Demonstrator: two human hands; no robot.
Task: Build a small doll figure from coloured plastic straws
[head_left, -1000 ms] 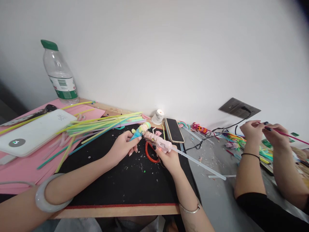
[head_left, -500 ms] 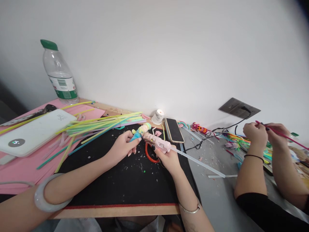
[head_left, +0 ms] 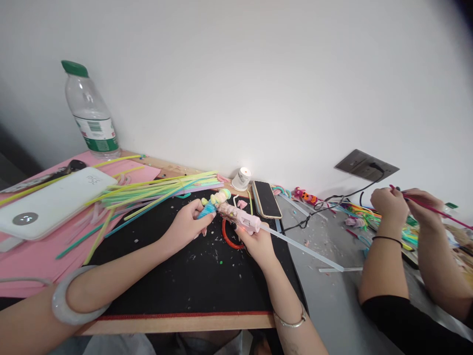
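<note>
Between its fingers my left hand [head_left: 186, 222] grips a small blue and pale-yellow pipe-cleaner figure [head_left: 207, 209]. My right hand [head_left: 260, 242] is closed around a pink hot glue gun [head_left: 242, 217], and a long translucent glue stick [head_left: 303, 248] sticks out of its back end. The glue gun's nozzle end is at the figure; whether they touch I cannot tell. An orange-red ring [head_left: 229, 237] shows below the glue gun on the black mat [head_left: 177, 281].
Pipe cleaners [head_left: 158, 192] and a white power bank [head_left: 55, 202] lie on pink paper [head_left: 29, 261]. Behind stand a bottle [head_left: 90, 113], a paper cup [head_left: 242, 179] and a phone [head_left: 266, 199]. At right, a co-worker's hands [head_left: 391, 207] hold a dark-pink pipe cleaner; a black cable [head_left: 321, 207] runs to the socket.
My hands, the figure and the glue gun are almost where they were. A small reddish glow now shows on the glue gun near my right fingers. The co-worker's hands have shifted slightly.
</note>
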